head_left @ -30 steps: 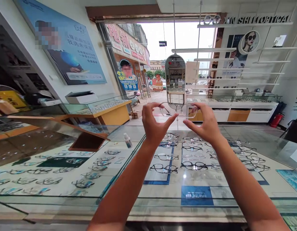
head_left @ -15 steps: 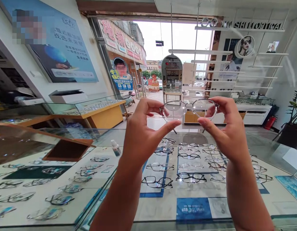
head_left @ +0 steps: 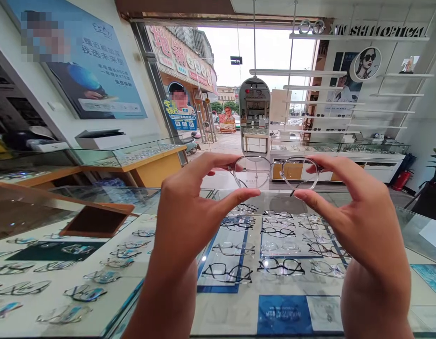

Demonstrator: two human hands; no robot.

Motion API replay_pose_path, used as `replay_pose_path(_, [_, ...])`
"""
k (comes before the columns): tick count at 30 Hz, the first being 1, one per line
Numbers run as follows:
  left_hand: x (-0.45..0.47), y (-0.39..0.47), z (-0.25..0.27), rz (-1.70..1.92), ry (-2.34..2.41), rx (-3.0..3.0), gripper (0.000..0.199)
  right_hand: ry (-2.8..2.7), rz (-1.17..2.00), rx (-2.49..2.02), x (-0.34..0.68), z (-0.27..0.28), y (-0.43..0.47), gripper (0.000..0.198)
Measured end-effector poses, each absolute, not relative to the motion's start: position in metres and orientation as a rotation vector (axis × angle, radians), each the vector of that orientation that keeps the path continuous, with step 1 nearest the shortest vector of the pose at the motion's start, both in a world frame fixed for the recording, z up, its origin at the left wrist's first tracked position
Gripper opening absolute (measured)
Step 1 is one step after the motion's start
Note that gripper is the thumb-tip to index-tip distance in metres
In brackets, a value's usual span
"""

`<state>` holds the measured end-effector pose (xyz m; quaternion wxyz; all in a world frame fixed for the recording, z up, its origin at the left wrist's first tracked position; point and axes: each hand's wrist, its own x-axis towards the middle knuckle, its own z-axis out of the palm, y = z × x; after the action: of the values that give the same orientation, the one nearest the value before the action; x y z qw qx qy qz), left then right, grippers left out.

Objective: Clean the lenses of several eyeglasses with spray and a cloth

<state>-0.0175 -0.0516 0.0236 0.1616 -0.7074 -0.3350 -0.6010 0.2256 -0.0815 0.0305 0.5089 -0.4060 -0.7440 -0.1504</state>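
Observation:
A pair of eyeglasses [head_left: 276, 163] with clear lenses and a thin, pale round frame is held up above the glass counter, roughly level, in the middle of the head view. My left hand [head_left: 193, 202] grips its left side between thumb and fingers. On the other side my right hand [head_left: 355, 207] pinches the right end, its thumb below the rim. The temples are mostly hidden behind the lenses and fingers. Beneath my hands, rows of eyeglasses [head_left: 280, 267] lie in the showcase, some dark-rimmed and some clear.
Another showcase section at left holds more eyeglasses [head_left: 85, 293] and a wooden-framed stand [head_left: 97, 220]. A blue card [head_left: 284, 314] lies near the front. Beyond are an arched mirror [head_left: 255, 115], a yellow-fronted counter [head_left: 161, 167] and a fire extinguisher [head_left: 401, 180].
Both hands and the eyeglasses have come lower and look larger, nearer the camera. My wrists have spread apart, with the grip kept at both sides. The view has shifted slightly.

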Motion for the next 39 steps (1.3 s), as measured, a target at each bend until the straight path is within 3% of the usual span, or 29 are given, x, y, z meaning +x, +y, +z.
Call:
replay_pose_path(15, [-0.029, -0.044, 0.024, -1.598, -1.001, -2.137, 0.038, -1.888, -0.540, -1.030, 0.228, 0.031, -0.078, 0.039])
replay_pose_path(39, [-0.013, -0.044, 0.023, -1.573, -0.962, -2.070, 0.038, -1.929, -0.466, -1.150, 0.233, 0.028, -0.066, 0.046])
